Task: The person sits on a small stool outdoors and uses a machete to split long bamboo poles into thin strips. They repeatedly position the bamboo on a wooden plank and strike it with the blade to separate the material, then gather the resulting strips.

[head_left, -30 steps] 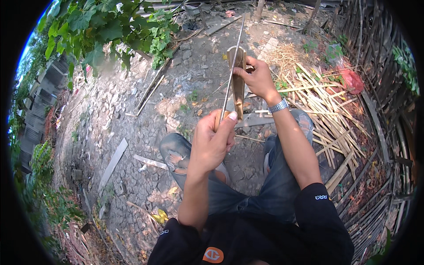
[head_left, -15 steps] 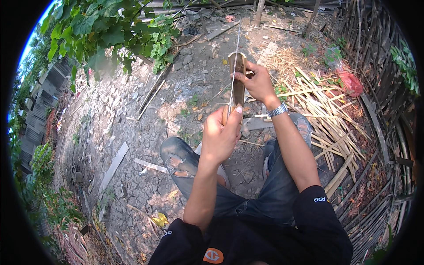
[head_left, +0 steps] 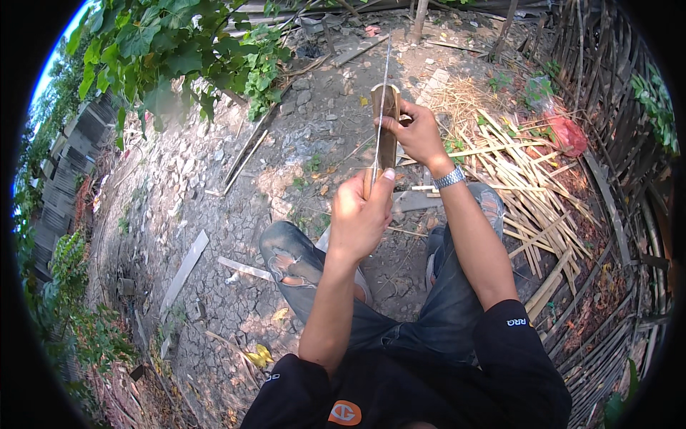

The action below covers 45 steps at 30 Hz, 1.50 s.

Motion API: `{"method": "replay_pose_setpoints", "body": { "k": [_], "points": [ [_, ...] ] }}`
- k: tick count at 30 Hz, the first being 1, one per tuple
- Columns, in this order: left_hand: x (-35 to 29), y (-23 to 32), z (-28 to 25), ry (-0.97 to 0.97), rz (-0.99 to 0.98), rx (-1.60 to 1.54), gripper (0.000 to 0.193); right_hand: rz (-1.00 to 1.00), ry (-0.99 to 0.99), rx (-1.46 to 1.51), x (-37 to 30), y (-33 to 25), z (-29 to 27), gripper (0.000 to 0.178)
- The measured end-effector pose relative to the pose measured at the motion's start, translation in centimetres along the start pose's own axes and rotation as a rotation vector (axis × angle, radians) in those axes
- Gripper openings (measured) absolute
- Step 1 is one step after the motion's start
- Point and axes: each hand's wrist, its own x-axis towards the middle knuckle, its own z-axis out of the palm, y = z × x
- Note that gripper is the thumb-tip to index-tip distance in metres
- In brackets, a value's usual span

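Observation:
My left hand is closed round the wooden handle of a long knife, whose thin blade is seen nearly edge-on and points away from me. Behind the blade stands a brown, trough-shaped piece of split bamboo with a pale rim at its far end. My right hand grips that piece from the right side, thumb lying across it near the blade. The left thumb tip rests at the near end of the bamboo. Whether the edge bites into the bamboo cannot be made out.
A pile of pale split bamboo strips lies to my right, beside a red plastic bag. A stick fence runs along the right. Leafy branches hang at the far left, and a flat grey slat lies on the cracked soil.
My left hand and the knife have shifted slightly to the right. The bamboo piece has tilted a little; my right hand has hardly moved.

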Motion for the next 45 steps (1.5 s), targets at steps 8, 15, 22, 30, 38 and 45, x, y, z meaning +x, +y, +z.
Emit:
{"method": "replay_pose_setpoints", "body": {
  "k": [8,15,22,30,38,45],
  "points": [
    [0.1,-0.3,0.5,0.002,-0.014,-0.024,0.027,0.032,-0.022,-0.008,0.2,0.0,-0.2,0.033],
    [0.7,-0.6,1.0,0.003,-0.021,0.009,0.032,-0.113,0.281,0.095,0.2,-4.7,-4.5,0.079],
    [1.8,-2.0,-0.4,0.005,-0.142,-0.341,0.024,-0.245,-0.183,0.482,-5.0,-22.9,-4.3,0.054],
    [1.4,-1.4,0.3,0.111,-0.091,-0.02,0.025,-0.354,-0.782,1.204,-8.3,-26.3,4.2,0.027],
    [1.6,-1.7,-0.3,0.069,-0.041,-0.093,0.027,-0.471,-0.81,1.355,-9.2,-26.3,7.1,0.03],
    [1.8,-2.0,0.0,0.047,-0.032,-0.064,0.026,-0.567,-0.817,1.399,-9.8,-26.0,8.5,0.033]
  ]
}}
